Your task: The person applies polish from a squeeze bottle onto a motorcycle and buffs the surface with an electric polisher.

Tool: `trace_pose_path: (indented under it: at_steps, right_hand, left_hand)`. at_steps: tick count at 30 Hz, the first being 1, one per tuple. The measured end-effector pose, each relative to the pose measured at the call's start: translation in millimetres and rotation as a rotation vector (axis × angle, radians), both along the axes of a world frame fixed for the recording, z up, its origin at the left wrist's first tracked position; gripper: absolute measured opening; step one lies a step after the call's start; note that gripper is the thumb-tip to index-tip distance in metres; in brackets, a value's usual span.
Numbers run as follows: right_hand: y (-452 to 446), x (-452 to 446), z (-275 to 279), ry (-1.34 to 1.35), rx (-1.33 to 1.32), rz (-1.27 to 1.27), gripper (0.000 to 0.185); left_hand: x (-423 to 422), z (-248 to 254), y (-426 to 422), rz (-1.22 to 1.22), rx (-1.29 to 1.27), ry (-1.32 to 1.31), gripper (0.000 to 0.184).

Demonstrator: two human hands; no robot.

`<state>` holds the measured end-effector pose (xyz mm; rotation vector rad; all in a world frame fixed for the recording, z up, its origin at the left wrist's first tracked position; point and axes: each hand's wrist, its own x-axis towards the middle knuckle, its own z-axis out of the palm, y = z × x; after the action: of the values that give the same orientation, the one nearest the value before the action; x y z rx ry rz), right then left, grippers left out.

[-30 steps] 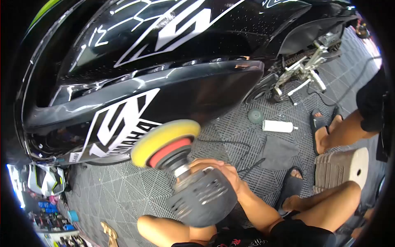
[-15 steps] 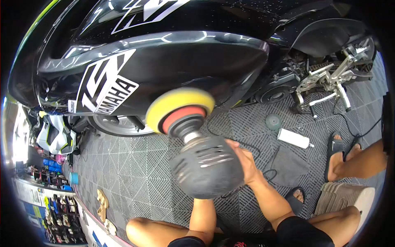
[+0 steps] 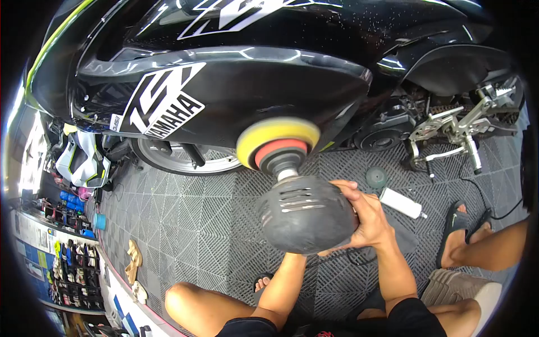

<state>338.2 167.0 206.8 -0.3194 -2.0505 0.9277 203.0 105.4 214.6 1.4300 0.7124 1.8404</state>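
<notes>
An electric polisher with a black body, a red backing plate and a yellow foam pad is held up before me. The pad's edge meets the lower part of a glossy black motorcycle fairing, and its rim looks blurred by spin. My right hand is wrapped round the polisher's right side, fingers closed on it. My left forearm runs up beneath the tool, whose body hides my left hand. White YAMAHA lettering marks the fairing left of the pad.
On the grey tiled floor lie a white bottle, a round greenish pad and a black cord. Another person's sandalled foot is at right. Shoes lie at left, near shelves of goods.
The polisher has shifted to the right along the fairing's lower edge, with my right hand still on it. The whole view has shifted slightly too.
</notes>
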Motion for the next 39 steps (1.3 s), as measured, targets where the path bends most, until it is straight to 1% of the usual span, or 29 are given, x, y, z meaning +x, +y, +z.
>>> trace_pose_path:
  at_steps: [2, 4, 7, 10, 13, 15, 16, 17, 18, 20, 21, 23, 24, 27, 29, 31, 33, 36, 37, 38, 39]
  right_hand:
    - [0.8, 1.8, 11.1, -0.006, 0.031, 0.005, 0.088]
    - [-0.5, 2.5, 17.0, -0.014, 0.062, 0.014, 0.088]
    - [-5.4, 6.5, -0.5, -0.032, 0.039, 0.003, 0.091]
    - [-10.7, 3.8, -5.0, 0.070, 0.074, -0.011, 0.097]
    - [-24.9, -2.0, -15.3, 0.213, -0.028, -0.027, 0.109]
    - [-38.9, -0.9, -19.9, 0.085, -0.196, 0.055, 0.120]
    - [-47.3, -4.2, -19.3, 0.067, -0.273, 0.093, 0.121]
    - [-53.9, -11.1, -17.0, 0.086, -0.279, 0.097, 0.118]
    - [-60.3, -19.0, -11.1, 0.104, -0.284, 0.101, 0.115]
    - [-69.0, -35.7, 33.7, 0.153, -0.241, 0.080, 0.102]
    - [-64.7, -40.6, 61.2, 0.150, -0.261, 0.090, 0.096]
    - [-66.3, -48.0, 75.3, 0.098, -0.212, 0.092, 0.095]
    - [-64.1, -52.8, 80.4, 0.104, -0.201, 0.126, 0.095]
    - [-71.9, -46.7, 75.8, 0.145, -0.345, 0.152, 0.089]
    - [-81.9, -33.1, 59.6, 0.143, -0.452, 0.169, 0.095]
    - [-93.1, -28.9, 49.1, 0.130, -0.547, 0.150, 0.097]
    - [-89.2, -29.0, 57.4, 0.108, -0.575, 0.178, 0.096]
    - [-78.7, -34.1, 92.0, 0.097, -0.554, 0.225, 0.092]
    - [-78.2, -34.9, 100.0, 0.091, -0.545, 0.231, 0.091]
    - [-78.3, -35.8, 99.5, 0.071, -0.443, 0.247, 0.098]
    - [-78.2, -34.2, 100.3, 0.107, -0.460, 0.224, 0.096]
  left_hand:
    - [1.0, -10.2, 0.6, -0.052, -0.009, -0.067, 0.087]
    - [-1.9, -16.5, 2.1, -0.055, 0.038, -0.014, 0.088]
    - [-2.5, -19.8, 0.0, -0.064, 0.031, 0.040, 0.089]
    - [-4.4, -25.6, -10.7, -0.011, -0.007, 0.066, 0.086]
    - [-11.0, -36.5, -23.8, 0.080, -0.069, 0.103, 0.083]
    - [-15.9, -40.4, -35.0, 0.164, -0.116, 0.105, 0.081]
    - [-15.9, -39.9, -41.9, 0.237, -0.157, 0.080, 0.080]
    - [-15.3, -38.6, -49.3, 0.295, -0.204, 0.038, 0.080]
    - [-11.7, -15.1, -54.9, 0.346, -0.270, -0.009, 0.079]
    - [0.1, 53.6, -62.5, 0.332, -0.421, -0.142, 0.093]
    - [-6.7, 55.2, -59.6, 0.296, -0.266, -0.162, 0.096]
    - [-20.2, 58.7, -53.8, 0.178, 0.045, -0.202, 0.103]
    - [-22.1, 62.4, -54.0, 0.203, 0.051, -0.193, 0.102]
    - [-12.1, 71.5, -61.8, 0.284, -0.094, -0.192, 0.102]
    - [6.3, 72.3, -66.5, 0.390, -0.210, -0.239, 0.104]
    - [13.7, 65.4, -73.2, 0.506, -0.328, -0.261, 0.105]
    - [10.8, 56.7, -79.4, 0.616, -0.456, -0.241, 0.106]
    - [-7.9, 80.6, -60.9, 0.353, -0.040, -0.098, 0.106]
    - [-4.7, 89.7, -62.6, 0.373, -0.098, -0.120, 0.105]
    - [-1.6, 98.7, -64.5, 0.390, -0.156, -0.143, 0.103]
    - [1.7, 107.6, -66.6, 0.406, -0.213, -0.168, 0.102]
